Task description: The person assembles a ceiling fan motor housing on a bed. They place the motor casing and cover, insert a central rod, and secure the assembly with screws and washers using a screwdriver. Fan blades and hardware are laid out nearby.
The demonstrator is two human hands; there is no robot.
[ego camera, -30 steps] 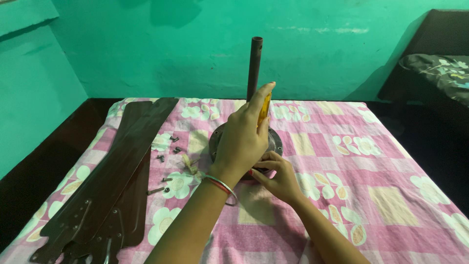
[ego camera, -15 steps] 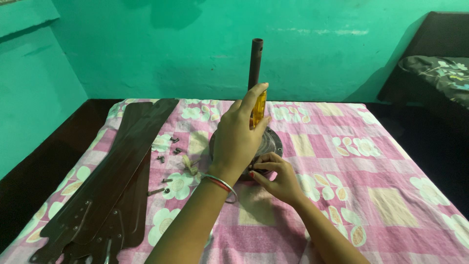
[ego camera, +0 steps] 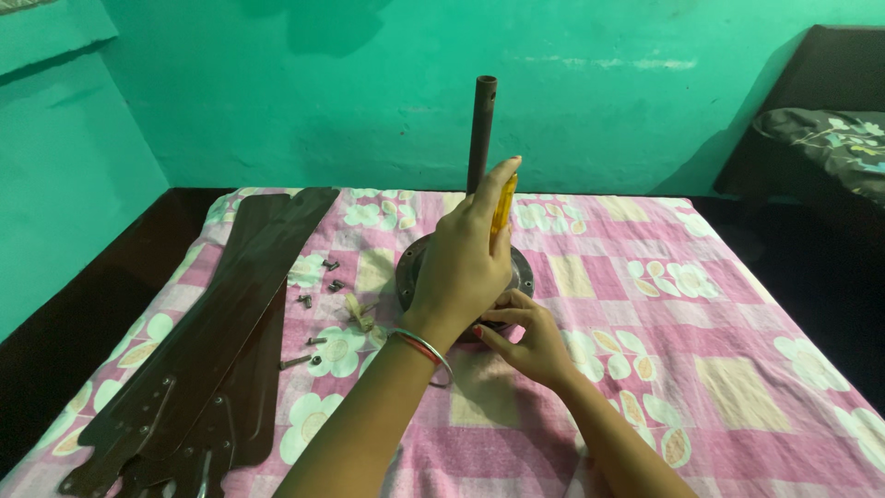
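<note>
A brown ceiling fan motor (ego camera: 412, 266) lies on a pink flowered blanket (ego camera: 737, 369), its dark down rod (ego camera: 481, 129) standing upright. My left hand (ego camera: 461, 267), with a bangle at the wrist, is wrapped around a yellow-handled screwdriver (ego camera: 502, 203) held upright over the motor. The screwdriver's tip is hidden behind the hand. My right hand (ego camera: 530, 341) rests at the motor's near rim, fingers pinched against the edge. What the fingers pinch is too small to tell.
Several long brown fan blades (ego camera: 221, 332) lie stacked on the blanket's left side. Loose screws (ego camera: 318, 277) are scattered between the blades and the motor. A green wall stands behind. A dark bed with a patterned pillow (ego camera: 830, 138) is at the right.
My left hand has shifted slightly on the screwdriver handle above the motor. My right hand stays at the near rim.
</note>
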